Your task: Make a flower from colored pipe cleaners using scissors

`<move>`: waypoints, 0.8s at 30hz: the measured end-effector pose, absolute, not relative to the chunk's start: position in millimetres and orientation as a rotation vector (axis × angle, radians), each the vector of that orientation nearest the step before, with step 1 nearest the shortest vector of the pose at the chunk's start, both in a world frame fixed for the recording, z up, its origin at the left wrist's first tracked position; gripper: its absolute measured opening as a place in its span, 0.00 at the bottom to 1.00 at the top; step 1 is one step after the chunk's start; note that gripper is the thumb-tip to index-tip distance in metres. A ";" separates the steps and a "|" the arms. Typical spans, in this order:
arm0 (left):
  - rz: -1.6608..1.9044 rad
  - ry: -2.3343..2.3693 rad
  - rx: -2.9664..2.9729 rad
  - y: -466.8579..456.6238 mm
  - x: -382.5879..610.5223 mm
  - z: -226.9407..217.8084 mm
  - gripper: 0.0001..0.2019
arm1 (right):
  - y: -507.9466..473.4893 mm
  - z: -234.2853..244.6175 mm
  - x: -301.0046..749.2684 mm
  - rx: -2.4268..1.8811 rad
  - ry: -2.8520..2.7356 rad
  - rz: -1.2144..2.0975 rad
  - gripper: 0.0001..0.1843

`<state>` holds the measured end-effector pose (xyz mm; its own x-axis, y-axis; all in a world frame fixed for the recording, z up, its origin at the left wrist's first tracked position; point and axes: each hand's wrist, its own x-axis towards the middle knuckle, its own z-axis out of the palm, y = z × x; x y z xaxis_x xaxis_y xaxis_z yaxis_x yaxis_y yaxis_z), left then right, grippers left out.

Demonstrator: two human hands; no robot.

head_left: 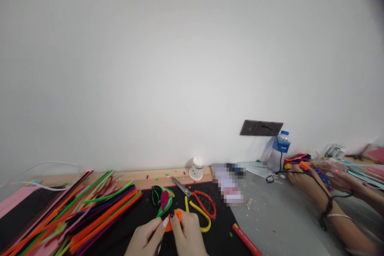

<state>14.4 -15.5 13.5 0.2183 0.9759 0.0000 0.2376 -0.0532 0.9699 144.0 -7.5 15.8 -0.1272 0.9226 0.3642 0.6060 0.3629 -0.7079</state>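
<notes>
At the far left, a pink sheet (pixel 18 201) lies on the table (pixel 126 177), with a thin white cable (pixel 57 163) curving above it. Next comes a large spread of fuzzy stems (pixel 102 216) in orange, green, purple, black and other colours, slanting across a black mat (pixel 123 230). To its right, on the mat, lies a fuzzy green ornament (pixel 164 204) with a magenta oval, just beyond the fingertips.

The left hand (pixel 147 237) is at the bottom edge of the view, thumb and fingers drawn close together, pinching an orange piece (pixel 179 214). That piece sits between the two hands, showing at their meeting fingertips and partly hidden by them. The right hand (pixel 189 233) also grips it, its dark-nailed thumb pressed against the orange.

Just beyond the right hand lie red-handled scissors (pixel 204 204), blades pointing away to the left, beside a curved yellow piece (pixel 205 220). Behind them a white cup (pixel 196 169) stands upside down near the wall. Farther right are a blurred-out phone (pixel 229 186), a red tool (pixel 244 240) and a grey mat (pixel 270 220), then an upright bottle (pixel 279 154) and a co-worker's hands (pixel 295 173), too blurred to tell what they hold.
</notes>
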 end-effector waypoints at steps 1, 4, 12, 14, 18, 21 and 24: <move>0.921 1.200 1.526 -14.1 13.5 13.2 0.22 | -6.6 17.4 145.5 -1.326 -1.830 0.520 0.19; 0.892 1.210 1.614 -11.9 11.4 13.8 0.23 | -5.1 20.1 150.0 -1.310 -1.865 0.517 0.18; 0.858 1.375 2.015 -12.2 2.8 11.1 0.18 | -9.2 22.1 151.1 -1.260 -1.946 0.418 0.09; 0.804 1.363 2.139 -13.5 0.4 15.7 0.17 | -7.6 25.3 151.9 -1.241 -1.838 0.583 0.05; 0.681 1.414 2.258 -13.3 -6.1 32.9 0.15 | -0.2 24.8 156.9 -1.230 -1.680 0.805 0.06; 0.700 1.665 2.267 -2.3 -22.8 38.4 0.12 | 6.6 18.5 161.6 -1.319 -1.496 0.829 0.05; 0.791 1.882 2.270 15.3 -49.4 31.5 0.11 | 11.7 12.2 163.4 -1.331 -1.312 0.931 0.10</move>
